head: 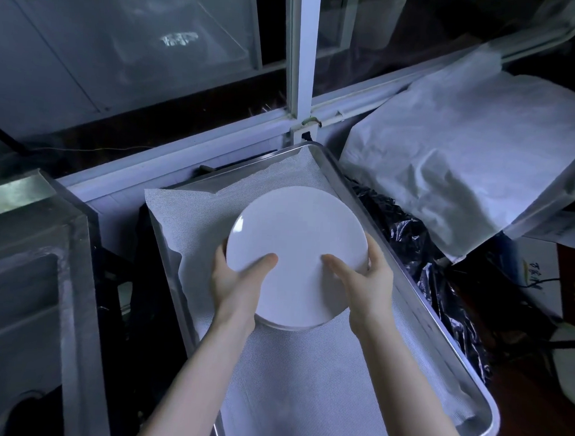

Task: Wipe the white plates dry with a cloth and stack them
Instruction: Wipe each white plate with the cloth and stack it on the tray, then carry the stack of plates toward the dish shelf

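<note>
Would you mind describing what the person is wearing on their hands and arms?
Neither the left hand nor the right hand wears a glove, ring, watch or bracelet that I can see. The left forearm and right forearm are bare, with no sleeve in frame.

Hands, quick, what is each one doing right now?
Left hand: grips the white plate by its left rim, thumb on top.
Right hand: grips the same plate by its right rim, thumb on top.
</note>
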`<action>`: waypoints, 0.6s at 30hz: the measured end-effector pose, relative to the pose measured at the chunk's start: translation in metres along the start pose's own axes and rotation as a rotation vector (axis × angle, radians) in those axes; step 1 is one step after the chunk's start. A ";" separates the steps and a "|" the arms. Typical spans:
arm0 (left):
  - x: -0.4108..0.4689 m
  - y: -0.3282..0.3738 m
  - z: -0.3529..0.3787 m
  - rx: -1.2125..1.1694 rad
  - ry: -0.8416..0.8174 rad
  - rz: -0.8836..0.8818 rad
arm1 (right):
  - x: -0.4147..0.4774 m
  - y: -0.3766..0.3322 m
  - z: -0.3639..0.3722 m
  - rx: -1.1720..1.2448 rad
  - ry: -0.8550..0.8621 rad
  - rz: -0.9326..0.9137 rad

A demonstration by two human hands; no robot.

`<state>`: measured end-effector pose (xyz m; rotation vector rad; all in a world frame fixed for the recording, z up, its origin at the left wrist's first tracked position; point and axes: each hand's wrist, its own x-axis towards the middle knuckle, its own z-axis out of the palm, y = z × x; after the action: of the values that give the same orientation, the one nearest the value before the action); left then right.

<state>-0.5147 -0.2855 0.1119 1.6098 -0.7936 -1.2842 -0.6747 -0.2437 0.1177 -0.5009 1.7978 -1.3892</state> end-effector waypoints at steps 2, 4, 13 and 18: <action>0.000 0.002 -0.001 -0.005 0.000 0.002 | -0.001 0.000 0.001 0.014 -0.011 -0.014; 0.001 0.004 -0.004 0.019 -0.001 0.022 | -0.005 0.002 0.001 0.053 -0.024 -0.021; -0.020 0.016 -0.028 0.103 -0.104 0.088 | -0.044 0.005 -0.011 0.125 0.012 -0.050; -0.048 0.017 -0.050 0.086 -0.208 0.109 | -0.093 0.006 -0.021 0.128 0.109 -0.076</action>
<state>-0.4776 -0.2367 0.1490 1.4931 -1.0630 -1.3697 -0.6332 -0.1624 0.1455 -0.4372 1.7780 -1.5996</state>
